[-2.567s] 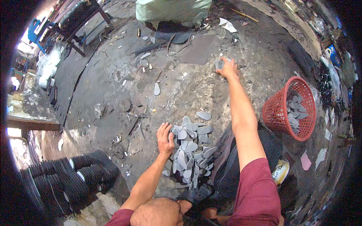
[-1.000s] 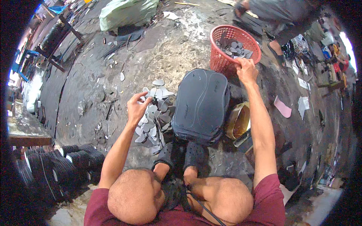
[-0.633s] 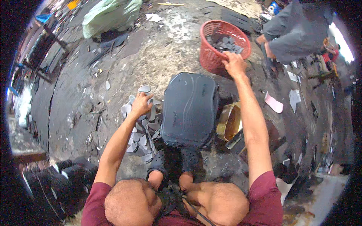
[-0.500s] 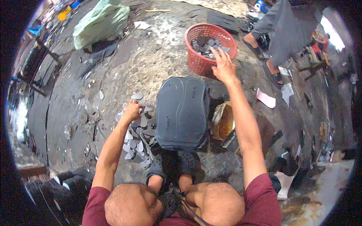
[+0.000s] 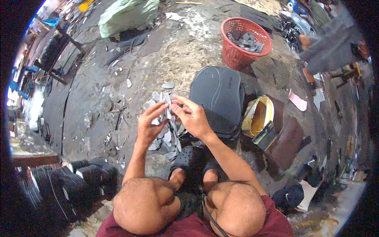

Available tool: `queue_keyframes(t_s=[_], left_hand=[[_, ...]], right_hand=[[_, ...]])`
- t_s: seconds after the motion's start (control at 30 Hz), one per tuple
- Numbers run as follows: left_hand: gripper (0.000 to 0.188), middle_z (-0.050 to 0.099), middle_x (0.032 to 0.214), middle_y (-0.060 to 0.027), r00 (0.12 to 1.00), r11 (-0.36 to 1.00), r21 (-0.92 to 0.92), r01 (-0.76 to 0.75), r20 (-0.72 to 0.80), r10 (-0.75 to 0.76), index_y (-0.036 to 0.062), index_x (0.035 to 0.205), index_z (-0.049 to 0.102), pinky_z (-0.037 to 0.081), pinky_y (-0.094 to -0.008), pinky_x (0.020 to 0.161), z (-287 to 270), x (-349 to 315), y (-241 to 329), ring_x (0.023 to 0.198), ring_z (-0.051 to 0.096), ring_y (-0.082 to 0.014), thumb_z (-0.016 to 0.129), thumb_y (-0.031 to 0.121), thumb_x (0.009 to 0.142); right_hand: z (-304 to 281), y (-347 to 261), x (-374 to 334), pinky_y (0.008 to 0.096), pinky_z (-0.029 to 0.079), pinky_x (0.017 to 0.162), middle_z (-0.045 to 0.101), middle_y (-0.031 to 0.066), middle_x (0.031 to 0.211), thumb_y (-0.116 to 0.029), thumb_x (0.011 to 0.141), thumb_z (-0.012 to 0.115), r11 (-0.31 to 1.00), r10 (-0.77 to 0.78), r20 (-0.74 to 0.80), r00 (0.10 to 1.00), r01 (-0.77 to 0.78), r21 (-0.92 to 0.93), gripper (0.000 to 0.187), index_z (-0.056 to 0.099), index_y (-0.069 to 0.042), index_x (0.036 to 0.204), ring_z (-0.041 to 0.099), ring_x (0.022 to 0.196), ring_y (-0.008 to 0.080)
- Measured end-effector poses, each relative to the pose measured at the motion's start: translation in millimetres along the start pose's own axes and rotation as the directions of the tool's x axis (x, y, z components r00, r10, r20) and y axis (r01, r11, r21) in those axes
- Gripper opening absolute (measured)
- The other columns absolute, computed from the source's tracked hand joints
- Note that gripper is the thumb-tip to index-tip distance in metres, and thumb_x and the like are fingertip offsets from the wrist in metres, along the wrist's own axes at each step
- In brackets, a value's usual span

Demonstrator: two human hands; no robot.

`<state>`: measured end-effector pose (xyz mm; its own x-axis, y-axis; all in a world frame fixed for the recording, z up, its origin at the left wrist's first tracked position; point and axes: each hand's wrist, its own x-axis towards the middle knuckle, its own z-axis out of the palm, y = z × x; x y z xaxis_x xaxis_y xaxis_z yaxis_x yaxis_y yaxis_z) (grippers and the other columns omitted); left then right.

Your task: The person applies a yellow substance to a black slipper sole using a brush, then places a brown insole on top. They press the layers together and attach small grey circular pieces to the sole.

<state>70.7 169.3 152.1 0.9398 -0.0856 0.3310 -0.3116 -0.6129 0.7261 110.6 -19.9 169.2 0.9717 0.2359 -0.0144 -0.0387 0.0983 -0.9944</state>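
Observation:
A heap of flat grey oval cut-outs (image 5: 167, 136) lies on the ground just left of a thick dark grey slab (image 5: 216, 100) with rounded corners. Over the upper part of this heap my two hands face each other. My left hand (image 5: 149, 124) curls its fingers against a few grey cut-outs. From the other side, my right hand (image 5: 192, 118) has thumb and fingertips closed on the same small bunch; how many pieces it holds is hidden. Further off at the upper right stands a red plastic basket (image 5: 246, 55), part filled with similar grey pieces.
Right of the slab sits a cut-open yellowish container (image 5: 258, 116), with a dark flat block (image 5: 265, 135) against it. Another person's leg (image 5: 331, 49) is at the upper right. Stacked black soles (image 5: 75, 181) are at lower left; a pale green sack (image 5: 128, 17) lies at the top.
My right hand has come back from the red basket to the heap beside my left hand. The whole view has shifted, with the basket and slab now further right.

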Motion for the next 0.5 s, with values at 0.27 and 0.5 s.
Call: queue_keyframes(t_s=[0.27, 0.5], left_hand=[[0.038, 0.069, 0.124, -0.0136, 0.978, 0.998, 0.053, -0.044, -0.199, 0.054, 0.0085, 0.103, 0.070, 0.056, -0.0379, 0.091, -13.0, -45.3, 20.5, 0.110, 0.069, -0.0304, 0.078, -0.004, 0.068], [0.026, 0.073, 0.101, -0.0099, 0.911, 0.964, -0.252, 0.086, -0.371, -0.178, 0.0032, 0.093, 0.063, 0.055, -0.0307, 0.084, -16.7, -63.7, 5.6, 0.095, 0.070, -0.0168, 0.080, -0.005, 0.075]], right_hand=[[4.6, 5.4, 2.0, 0.0307, 0.059, 0.076, 0.074, 0.0112, 0.102, -0.010, 0.081, 0.075, 0.977, 0.057, 0.024, 0.998, -0.051, -0.206, 0.028, 0.074, -0.003, 0.108, 0.072, 0.087, 0.0182], [15.7, 37.4, -4.6, 0.0367, 0.057, 0.077, 0.071, 0.0136, 0.099, -0.009, 0.081, 0.070, 0.891, -0.154, 0.003, 0.988, 0.140, -0.433, 0.026, 0.074, -0.005, 0.107, 0.071, 0.087, 0.0276]])
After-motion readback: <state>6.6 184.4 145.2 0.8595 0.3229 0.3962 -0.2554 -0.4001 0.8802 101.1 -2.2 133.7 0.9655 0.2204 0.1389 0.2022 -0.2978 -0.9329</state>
